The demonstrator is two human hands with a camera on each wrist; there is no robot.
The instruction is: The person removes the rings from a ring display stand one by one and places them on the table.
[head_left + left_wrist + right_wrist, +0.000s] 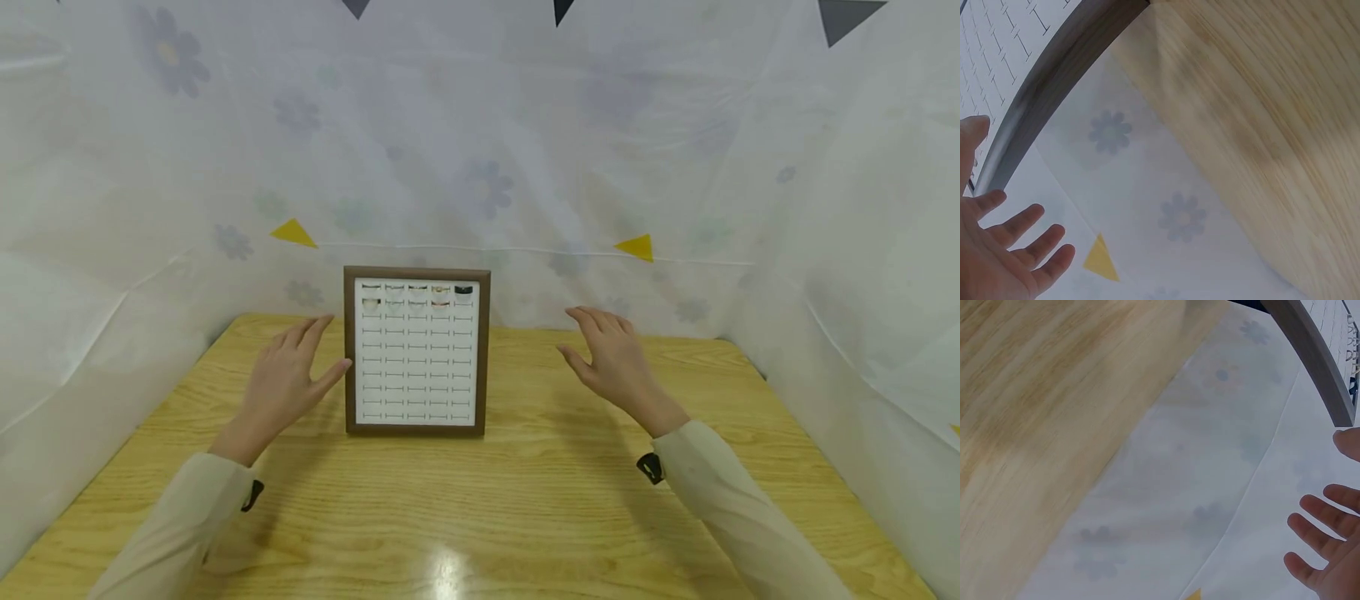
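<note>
A brown-framed display board (417, 351) with a white slotted insert stands on the wooden table (480, 500). A few rings (417, 293) sit in its top two rows; the lower rows are bare. My left hand (288, 379) hovers just left of the frame, fingers straight and spread, thumb tip close to the frame's left edge. My right hand (611, 358) is raised well to the right of the board, fingers straight, holding nothing. The left wrist view shows my open palm (997, 250) beside the frame (1054, 81); the right wrist view shows spread fingers (1325, 540) below the frame corner (1319, 369).
A white flowered cloth (480, 150) with yellow triangle flags (294, 233) walls in the table at the back and both sides. The table's bare wood stretches in front of the board toward me.
</note>
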